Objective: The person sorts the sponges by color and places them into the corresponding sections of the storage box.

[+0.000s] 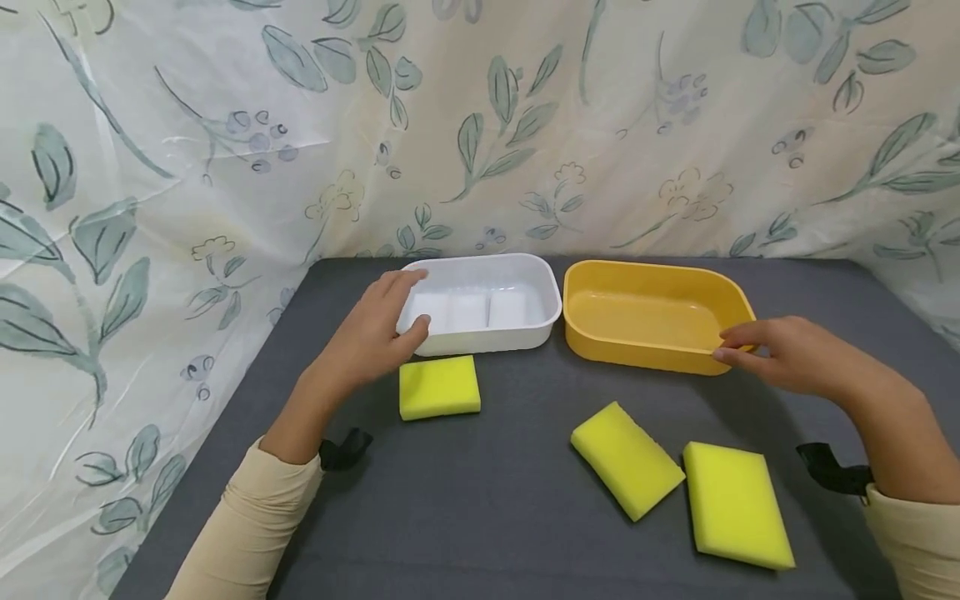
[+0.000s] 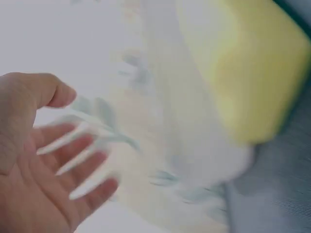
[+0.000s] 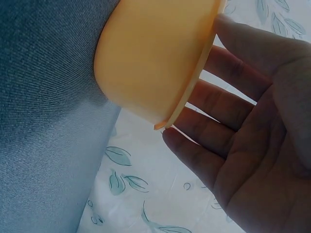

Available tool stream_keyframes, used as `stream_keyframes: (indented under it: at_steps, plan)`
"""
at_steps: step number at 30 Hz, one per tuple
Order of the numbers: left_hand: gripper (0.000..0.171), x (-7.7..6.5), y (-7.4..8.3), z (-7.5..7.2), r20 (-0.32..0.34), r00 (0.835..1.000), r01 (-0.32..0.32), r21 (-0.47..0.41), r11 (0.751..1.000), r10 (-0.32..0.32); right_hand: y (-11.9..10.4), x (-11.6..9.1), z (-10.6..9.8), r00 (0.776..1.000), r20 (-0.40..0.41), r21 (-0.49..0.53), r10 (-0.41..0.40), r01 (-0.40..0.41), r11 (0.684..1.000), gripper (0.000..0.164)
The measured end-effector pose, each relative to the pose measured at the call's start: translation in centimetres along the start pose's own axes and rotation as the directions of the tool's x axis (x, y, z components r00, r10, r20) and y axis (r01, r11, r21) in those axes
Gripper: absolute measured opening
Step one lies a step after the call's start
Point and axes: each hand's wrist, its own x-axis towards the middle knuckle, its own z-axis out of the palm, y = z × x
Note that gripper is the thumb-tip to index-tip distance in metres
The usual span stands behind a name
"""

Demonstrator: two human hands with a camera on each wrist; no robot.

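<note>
Two oval-cornered plastic trays stand side by side at the far edge of the dark tabletop. My left hand (image 1: 380, 327) is spread at the left end of the white tray (image 1: 487, 340), thumb apart from the fingers, nothing in its grasp. In the left wrist view its fingers (image 2: 80, 145) are loosely bent beside the blurred tray. My right hand (image 1: 795, 354) grips the right end of the yellow tray (image 1: 637, 354). The right wrist view shows the fingers reaching over its rim (image 3: 194, 77), with the thumb at the same edge. One yellow sponge (image 1: 439, 388) lies just before the white tray.
Nearer on the grey tabletop (image 1: 480, 500) lie a tilted yellow sponge (image 1: 628, 461) and, to its right, another yellow sponge (image 1: 738, 506). A leaf-patterned cloth (image 1: 480, 125) hangs behind the table and along its left side. A black strap (image 1: 832, 469) shows at the right wrist.
</note>
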Motion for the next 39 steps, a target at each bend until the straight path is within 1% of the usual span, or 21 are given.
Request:
stream_keyframes:
  at_steps: [1, 2, 3, 5, 6, 8, 9, 12, 14, 16, 19, 21, 24, 25, 28, 30, 32, 34, 35, 37, 39]
  plan:
    - [0.047, -0.1, 0.8, -0.3, 0.016, 0.999, -0.036, -0.009, 0.999, 0.036, 0.0, 0.0, 0.0, 1.000, 0.001, 0.003, 0.002, -0.002, 1.000, 0.040]
    - [0.040, -0.2, 1.5, -0.5, 0.050, 0.996, -0.070, -0.015, 0.997, 0.071, -0.1, -0.1, -0.1, 1.000, 0.000, 0.004, 0.004, -0.004, 1.000, 0.040]
    - [0.034, -0.3, 2.1, -0.6, 0.100, 0.991, -0.092, -0.020, 0.996, 0.094, -0.1, -0.1, -0.1, 1.000, -0.001, 0.007, 0.006, -0.006, 1.000, 0.040]
    - [0.027, -0.7, 3.1, -0.7, 0.218, 0.970, -0.106, -0.016, 0.994, 0.107, -0.3, -0.2, -0.2, 1.000, -0.001, 0.012, 0.007, -0.007, 1.000, 0.038]
    - [0.026, -0.9, 3.5, -0.6, 0.270, 0.958, -0.104, 0.006, 0.995, 0.098, -0.3, -0.2, -0.3, 1.000, 0.001, 0.013, 0.006, -0.006, 1.000, 0.037]
    - [0.028, -1.1, 4.1, -0.2, 0.354, 0.934, -0.080, 0.093, 0.992, 0.043, -0.5, -0.2, -0.3, 1.000, 0.003, 0.018, 0.003, -0.003, 1.000, 0.036]
    - [0.030, -1.3, 4.3, 0.1, 0.383, 0.924, -0.059, 0.139, 0.988, 0.001, -0.6, -0.2, -0.4, 1.000, 0.004, 0.021, 0.000, 0.000, 1.000, 0.035]
    - [0.041, -1.6, 4.5, 0.7, 0.436, 0.891, 0.007, 0.262, 0.965, -0.125, -0.8, 0.0, -0.4, 1.000, 0.011, 0.021, -0.004, 0.004, 1.000, 0.034]
    - [0.051, -1.7, 4.4, 1.0, 0.457, 0.870, 0.048, 0.295, 0.954, -0.185, -0.9, 0.1, -0.4, 1.000, 0.013, 0.020, 0.000, 0.000, 1.000, 0.033]
    - [0.058, -1.9, 4.3, 1.3, 0.468, 0.858, 0.074, 0.296, 0.952, -0.212, -1.0, 0.2, -0.5, 1.000, 0.020, 0.020, 0.005, -0.005, 1.000, 0.033]
    - [0.064, -1.9, 4.0, 1.5, 0.472, 0.853, 0.093, 0.283, 0.955, -0.223, -1.1, 0.2, -0.5, 1.000, 0.028, 0.026, 0.006, -0.007, 1.000, 0.034]
    - [0.065, -1.9, 4.0, 1.7, 0.474, 0.851, 0.092, 0.284, 0.954, -0.224, -1.1, 0.3, -0.5, 0.999, 0.033, 0.028, 0.013, -0.014, 0.999, 0.033]
    - [0.066, -2.0, 4.3, 1.9, 0.488, 0.839, 0.114, 0.274, 0.955, -0.240, -1.2, 0.2, -0.4, 0.999, 0.036, 0.030, 0.024, -0.025, 0.999, 0.032]
    - [0.070, -2.0, 4.6, 2.0, 0.498, 0.833, 0.116, 0.266, 0.957, -0.239, -1.2, 0.2, -0.5, 0.999, 0.036, 0.029, 0.024, -0.025, 0.999, 0.032]
    - [0.089, -2.2, 5.8, 2.3, 0.534, 0.816, 0.121, 0.218, 0.968, -0.222, -1.1, 0.1, -0.5, 0.999, 0.040, 0.028, 0.025, -0.026, 0.999, 0.033]
    - [0.099, -2.3, 6.5, 2.6, 0.549, 0.812, 0.096, 0.209, 0.973, -0.198, -1.1, 0.0, -0.6, 0.999, 0.043, 0.026, 0.025, -0.026, 0.999, 0.035]
    - [0.104, -2.3, 6.9, 2.9, 0.546, 0.820, 0.067, 0.209, 0.976, -0.173, -1.1, 0.0, -0.6, 0.998, 0.048, 0.028, 0.030, -0.032, 0.999, 0.035]
    - [0.104, -2.2, 7.0, 3.3, 0.530, 0.834, 0.041, 0.219, 0.975, -0.154, -1.1, -0.1, -0.6, 0.998, 0.049, 0.027, 0.034, -0.035, 0.999, 0.036]
    - [0.103, -2.2, 6.9, 3.5, 0.526, 0.837, 0.039, 0.213, 0.976, -0.148, -1.1, -0.1, -0.6, 0.998, 0.049, 0.028, 0.033, -0.034, 0.999, 0.035]
    - [0.103, -2.1, 6.7, 3.7, 0.526, 0.840, 0.040, 0.186, 0.982, -0.134, -1.1, -0.2, -0.6, 0.998, 0.049, 0.029, 0.027, -0.029, 0.999, 0.034]
    - [0.103, -2.1, 6.5, 3.9, 0.533, 0.837, 0.043, 0.155, 0.987, -0.120, -1.1, -0.2, -0.6, 0.999, 0.044, 0.027, 0.025, -0.027, 0.999, 0.032]
